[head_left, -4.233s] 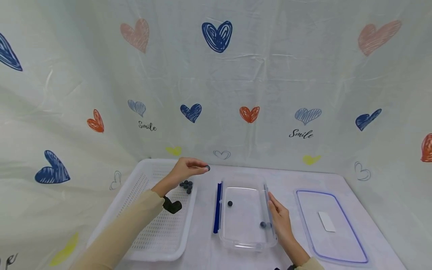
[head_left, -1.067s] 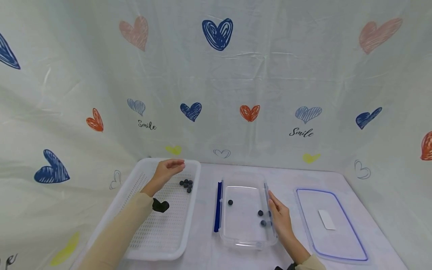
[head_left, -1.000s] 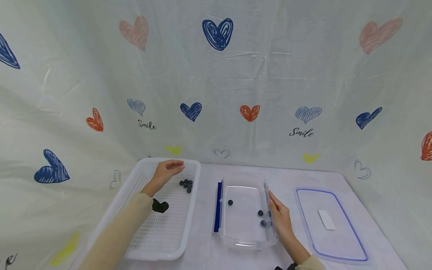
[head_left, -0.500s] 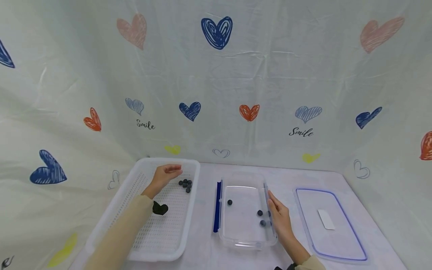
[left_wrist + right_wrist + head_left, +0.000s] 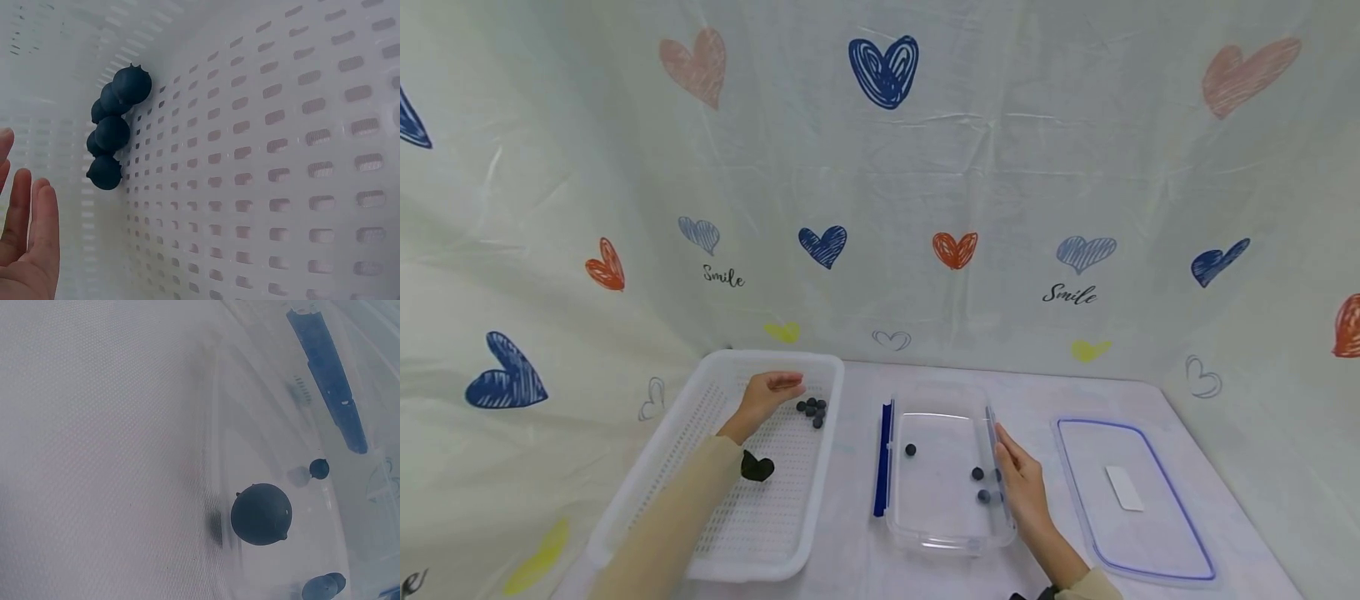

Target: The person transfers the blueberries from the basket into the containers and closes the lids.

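Note:
My left hand (image 5: 763, 402) hovers inside a white perforated plastic basket (image 5: 808, 533), its fingers loosely extended and holding nothing. Just right of the fingertips lie several blueberries (image 5: 810, 412) against the basket's far right side; the left wrist view shows them clustered along the wall, with my left hand (image 5: 31, 244) apart from them. A clear plastic container (image 5: 951, 546) stands on the table with three blueberries (image 5: 911, 450) on its floor. My right hand (image 5: 1026, 487) rests with straight fingers along the container's right wall. The right wrist view shows a blueberry (image 5: 261, 514) through the wall, but not the hand.
A blue latch (image 5: 883, 460) hangs folded out along the container's left side. To the right lies a clear lid (image 5: 1138, 533) with a blue seal and a white label (image 5: 1125, 488). Behind the white-covered table hangs a heart-printed curtain (image 5: 1015, 167).
My left hand pinched a blueberry between basket and container; a third blueberry now lies in the container. The emptied hand has returned over the basket and sunk toward the cluster. My right hand stays put.

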Tool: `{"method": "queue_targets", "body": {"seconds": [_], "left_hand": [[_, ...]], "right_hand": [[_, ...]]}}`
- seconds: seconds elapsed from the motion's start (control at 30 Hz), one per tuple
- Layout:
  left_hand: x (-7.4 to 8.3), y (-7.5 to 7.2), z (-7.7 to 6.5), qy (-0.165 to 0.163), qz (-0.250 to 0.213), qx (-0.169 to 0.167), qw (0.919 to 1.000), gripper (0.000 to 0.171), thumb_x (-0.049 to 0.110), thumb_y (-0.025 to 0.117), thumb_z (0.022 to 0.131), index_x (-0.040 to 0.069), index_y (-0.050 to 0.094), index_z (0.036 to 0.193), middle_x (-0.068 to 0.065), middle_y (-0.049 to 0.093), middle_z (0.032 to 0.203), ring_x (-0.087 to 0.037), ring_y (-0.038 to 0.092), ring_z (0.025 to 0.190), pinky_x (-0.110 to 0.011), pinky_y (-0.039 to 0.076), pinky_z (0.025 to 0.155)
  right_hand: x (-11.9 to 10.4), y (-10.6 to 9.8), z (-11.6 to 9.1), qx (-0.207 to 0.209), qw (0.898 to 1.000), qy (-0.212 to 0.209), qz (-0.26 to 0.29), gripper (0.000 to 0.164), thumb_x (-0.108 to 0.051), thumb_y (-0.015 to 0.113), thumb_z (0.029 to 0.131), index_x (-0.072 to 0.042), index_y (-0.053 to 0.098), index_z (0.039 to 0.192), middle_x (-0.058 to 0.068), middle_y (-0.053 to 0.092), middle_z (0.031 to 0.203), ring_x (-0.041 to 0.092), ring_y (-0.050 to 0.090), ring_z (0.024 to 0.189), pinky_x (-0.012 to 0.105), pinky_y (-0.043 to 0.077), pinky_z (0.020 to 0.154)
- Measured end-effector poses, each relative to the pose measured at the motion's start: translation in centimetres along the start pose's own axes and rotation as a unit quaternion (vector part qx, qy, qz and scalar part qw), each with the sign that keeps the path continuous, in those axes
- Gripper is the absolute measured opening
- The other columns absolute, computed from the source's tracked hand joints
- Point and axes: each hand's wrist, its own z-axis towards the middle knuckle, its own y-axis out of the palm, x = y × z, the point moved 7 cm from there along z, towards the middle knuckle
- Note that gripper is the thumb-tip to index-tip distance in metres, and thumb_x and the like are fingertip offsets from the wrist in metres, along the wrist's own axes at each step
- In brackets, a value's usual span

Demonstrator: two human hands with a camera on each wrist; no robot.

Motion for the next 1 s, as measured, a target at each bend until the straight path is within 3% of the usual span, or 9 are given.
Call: {"method": "queue_targets", "body": {"seconds": [0.2,0.6,0.87,1.0], "left_hand": [[-1.1,0.1,0.3,-0.004,0.004,-0.005,1.0,0.038,0.017,0.07,0.083,-0.002,0.061,0.114,-0.016,0.063,0.111,-0.029,0.059,0.104,-0.04,0.046,0.09],[-1.9,0.4,0.2,0.003,0.04,-0.008,0.9991,0.032,0.01,0.069,0.082,-0.005,0.063,0.109,-0.02,0.063,0.108,-0.031,0.06,0.101,-0.035,0.049,0.084],[-1.7,0.7,-0.5,0.06,0.015,-0.027,0.9978,0.032,0.013,0.076,0.076,-0.003,0.067,0.102,-0.016,0.067,0.099,-0.023,0.065,0.088,-0.032,0.052,0.076],[-1.8,0.8,-0.5,0.058,0.018,-0.026,0.9978,0.032,0.01,0.075,0.076,-0.004,0.066,0.104,-0.017,0.067,0.1,-0.025,0.064,0.09,-0.033,0.052,0.077]], "right_hand": [[0.2,0.0,-0.1,0.001,1.0,0.002,-0.009,0.048,-0.033,0.045,0.097,-0.012,0.038,0.14,0.006,0.034,0.144,0.024,0.029,0.132,0.037,0.027,0.104],[0.1,0.0,-0.2,0.0,1.0,0.004,-0.003,0.047,-0.032,0.044,0.098,-0.012,0.038,0.14,0.006,0.034,0.144,0.022,0.027,0.133,0.036,0.026,0.105],[0.2,0.1,-0.2,-0.004,1.0,0.01,0.003,0.047,-0.033,0.042,0.098,-0.015,0.037,0.141,0.004,0.031,0.145,0.02,0.024,0.134,0.035,0.025,0.105],[0.4,0.1,0.0,-0.004,1.0,0.013,0.006,0.047,-0.033,0.042,0.098,-0.015,0.037,0.141,0.004,0.031,0.146,0.02,0.024,0.134,0.034,0.024,0.105]]}}
